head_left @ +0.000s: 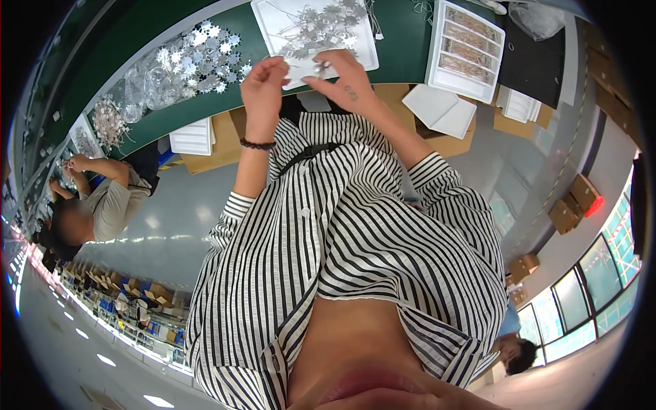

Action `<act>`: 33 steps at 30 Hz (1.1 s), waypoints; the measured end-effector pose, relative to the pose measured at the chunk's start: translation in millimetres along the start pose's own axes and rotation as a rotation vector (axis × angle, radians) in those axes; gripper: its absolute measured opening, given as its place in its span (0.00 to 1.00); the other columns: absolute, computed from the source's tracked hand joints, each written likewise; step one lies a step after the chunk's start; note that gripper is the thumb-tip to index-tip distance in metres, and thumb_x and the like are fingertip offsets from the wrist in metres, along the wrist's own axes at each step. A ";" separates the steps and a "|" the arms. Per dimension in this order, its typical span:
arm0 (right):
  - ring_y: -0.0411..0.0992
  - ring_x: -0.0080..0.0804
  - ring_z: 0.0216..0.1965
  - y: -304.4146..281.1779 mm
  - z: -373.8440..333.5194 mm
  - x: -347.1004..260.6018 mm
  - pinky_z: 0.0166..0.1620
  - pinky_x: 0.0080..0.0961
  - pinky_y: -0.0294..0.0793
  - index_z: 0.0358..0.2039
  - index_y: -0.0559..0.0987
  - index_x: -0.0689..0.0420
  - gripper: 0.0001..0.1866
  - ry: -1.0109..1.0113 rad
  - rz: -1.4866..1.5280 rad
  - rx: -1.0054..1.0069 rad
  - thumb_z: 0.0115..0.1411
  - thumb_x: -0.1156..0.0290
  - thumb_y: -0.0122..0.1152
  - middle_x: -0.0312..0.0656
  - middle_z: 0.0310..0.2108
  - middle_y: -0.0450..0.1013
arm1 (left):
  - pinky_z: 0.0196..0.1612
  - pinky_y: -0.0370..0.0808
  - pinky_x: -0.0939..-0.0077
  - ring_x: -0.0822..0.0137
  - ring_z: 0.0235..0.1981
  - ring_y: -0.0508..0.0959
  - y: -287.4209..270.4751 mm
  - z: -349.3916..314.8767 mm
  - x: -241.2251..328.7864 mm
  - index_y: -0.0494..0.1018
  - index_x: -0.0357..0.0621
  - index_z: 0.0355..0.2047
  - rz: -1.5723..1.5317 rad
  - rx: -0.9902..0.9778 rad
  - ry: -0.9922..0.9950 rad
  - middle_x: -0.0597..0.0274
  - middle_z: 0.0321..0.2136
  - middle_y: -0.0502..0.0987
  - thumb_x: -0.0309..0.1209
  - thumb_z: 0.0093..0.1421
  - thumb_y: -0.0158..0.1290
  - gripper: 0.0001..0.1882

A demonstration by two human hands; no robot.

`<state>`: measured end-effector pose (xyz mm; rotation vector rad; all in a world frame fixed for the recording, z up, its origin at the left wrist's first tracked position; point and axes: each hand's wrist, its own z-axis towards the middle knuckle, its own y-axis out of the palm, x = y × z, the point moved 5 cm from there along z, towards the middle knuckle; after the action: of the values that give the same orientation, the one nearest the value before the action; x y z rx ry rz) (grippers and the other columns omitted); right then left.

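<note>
Both of my hands are over the near edge of a white tray (372, 58) on the green table. Inside it lies a loose heap of silvery star-shaped metal pieces (321, 27), with thin wires among them. My left hand (265, 78) has its thumb and fingers pinched together; whatever is between them is too small to make out. Opposite it, the thumb and fingers of my right hand (347, 78) close around a small silvery piece (321, 66), partly hidden by the fingers. A short gap separates the two hands.
Left of the tray, many star-shaped pieces (205, 51) spread beside clear plastic bags (147, 85) and a bundle of wired parts (109, 123). A white compartment tray (432, 75) of thin wires stands at right. Cardboard and white trays (437, 109) sit below the table edge. A co-worker (113, 205) works at left.
</note>
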<state>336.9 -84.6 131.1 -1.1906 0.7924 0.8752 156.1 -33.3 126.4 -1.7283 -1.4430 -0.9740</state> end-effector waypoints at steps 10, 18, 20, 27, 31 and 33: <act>0.72 0.35 0.44 -10.4 -22.3 78.8 0.48 0.28 0.73 0.57 0.74 0.57 0.33 0.231 -0.149 0.147 0.53 0.60 0.74 0.43 0.47 0.74 | 0.37 0.78 0.78 0.69 0.35 0.79 18.8 68.3 -50.8 0.76 0.35 0.48 0.046 0.048 -0.052 0.56 0.38 0.81 0.28 0.62 0.57 0.14; 0.72 0.39 0.41 -59.6 38.1 198.1 0.47 0.34 0.72 0.53 0.72 0.56 0.21 0.856 -0.340 0.014 0.62 0.62 0.62 0.49 0.42 0.73 | 0.37 0.78 0.76 0.68 0.35 0.78 -33.8 62.7 -74.5 0.76 0.38 0.50 0.214 0.172 -0.098 0.58 0.40 0.79 0.32 0.63 0.56 0.17; 0.70 0.35 0.34 -55.1 46.4 219.6 0.41 0.31 0.73 0.44 0.74 0.56 0.13 0.859 -0.437 -0.061 0.64 0.63 0.61 0.44 0.34 0.71 | 0.36 0.78 0.76 0.69 0.35 0.78 -46.2 53.1 -88.3 0.77 0.39 0.50 0.169 0.168 -0.140 0.60 0.38 0.80 0.32 0.63 0.56 0.16; 0.77 0.53 0.36 -54.9 45.7 250.2 0.41 0.39 0.77 0.33 0.82 0.56 0.17 0.650 -0.642 -0.069 0.56 0.55 0.58 0.48 0.34 0.81 | 0.38 0.76 0.72 0.63 0.35 0.79 -108.1 33.5 -122.9 0.79 0.43 0.46 0.390 0.355 -0.098 0.58 0.34 0.81 0.35 0.60 0.57 0.16; 0.77 0.48 0.33 -64.5 47.4 254.5 0.40 0.37 0.77 0.31 0.83 0.56 0.16 0.644 -0.691 -0.106 0.55 0.55 0.60 0.47 0.31 0.80 | 0.42 0.76 0.66 0.51 0.35 0.79 -100.5 72.6 -111.8 0.77 0.45 0.50 0.708 0.372 0.193 0.51 0.34 0.81 0.37 0.58 0.57 0.21; 0.78 0.44 0.30 -68.3 42.5 255.7 0.37 0.33 0.78 0.34 0.79 0.59 0.14 0.720 -0.584 -0.118 0.57 0.61 0.59 0.48 0.29 0.79 | 0.41 0.77 0.61 0.48 0.35 0.78 -88.0 91.0 -98.3 0.74 0.46 0.53 0.942 0.414 0.403 0.50 0.39 0.78 0.36 0.58 0.56 0.22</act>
<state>515.8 -14.8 -56.0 -1.7551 0.8868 -0.0116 69.8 11.7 -0.9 -1.5074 -0.4098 -0.4140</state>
